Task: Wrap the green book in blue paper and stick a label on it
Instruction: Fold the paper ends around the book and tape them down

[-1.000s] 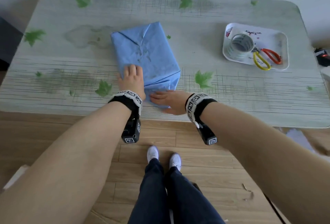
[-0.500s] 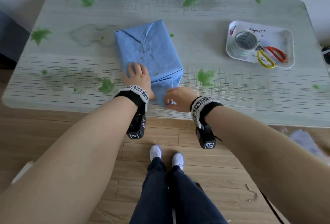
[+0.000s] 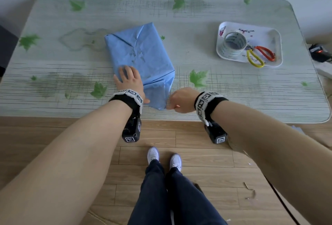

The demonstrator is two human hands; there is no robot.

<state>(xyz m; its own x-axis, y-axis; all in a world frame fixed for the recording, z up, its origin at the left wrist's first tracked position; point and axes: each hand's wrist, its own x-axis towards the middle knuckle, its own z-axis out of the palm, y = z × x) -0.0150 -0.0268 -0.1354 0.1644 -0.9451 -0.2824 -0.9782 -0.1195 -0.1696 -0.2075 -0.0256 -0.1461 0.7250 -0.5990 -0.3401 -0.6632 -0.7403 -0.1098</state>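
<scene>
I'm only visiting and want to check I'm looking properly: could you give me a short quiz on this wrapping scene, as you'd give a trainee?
1. True or false: the scissors lie on the blue parcel.
2. Which hand presses flat on the parcel's top? A left, B right, C neither.
3. Fill in: beside the scissors in the white tray stands a roll of ____.
Key: 1 false, they lie in the tray. 2 A, the left hand. 3 tape.

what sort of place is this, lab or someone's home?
Probably a home room, not a lab: a table under a leaf-print cover, wood-plank floor, and a small decorated tray holding a tape roll and scissors.
</scene>
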